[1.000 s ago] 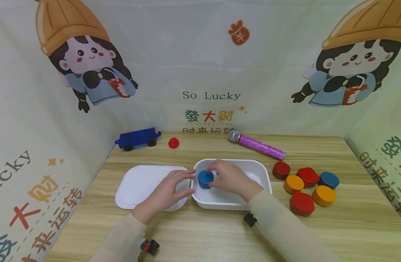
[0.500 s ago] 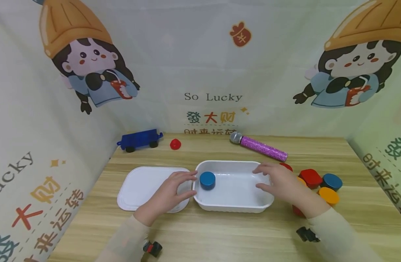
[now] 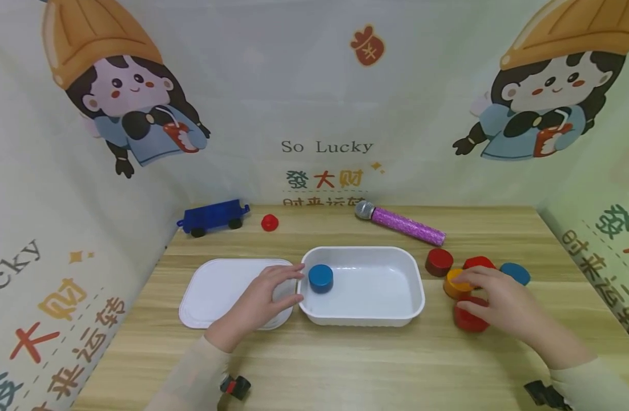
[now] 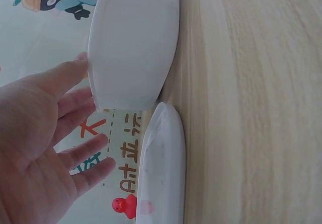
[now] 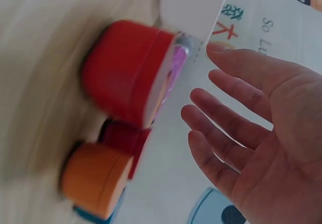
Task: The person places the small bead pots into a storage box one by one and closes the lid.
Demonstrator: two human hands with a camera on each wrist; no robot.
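My left hand [image 3: 258, 299] has its fingers spread at the left end of a white plastic box [image 3: 366, 321]. In the left wrist view its thumb touches the box's rim. Inside the box, at the left, stands a round blue block [image 3: 321, 278]. My right hand [image 3: 509, 305] hovers with parted fingers over a group of coloured blocks. Its fingertips are nearest a round yellow block [image 3: 454, 287] and a red block [image 3: 467, 322]; in the right wrist view nothing is in its grasp. The hand partly covers another red block [image 3: 479, 262] and hides part of the group.
A white lid [image 3: 217, 291] lies left of the box. Behind are a blue toy wagon [image 3: 214, 217], a red toy duck [image 3: 270, 222] and a purple glittery microphone [image 3: 407, 225]. A round red block [image 3: 439, 262] and a blue block [image 3: 516, 273] stand at the right.
My right hand has let go of the blue block inside the box and moved right, over the group of blocks. My left hand has stayed at the box's left end.
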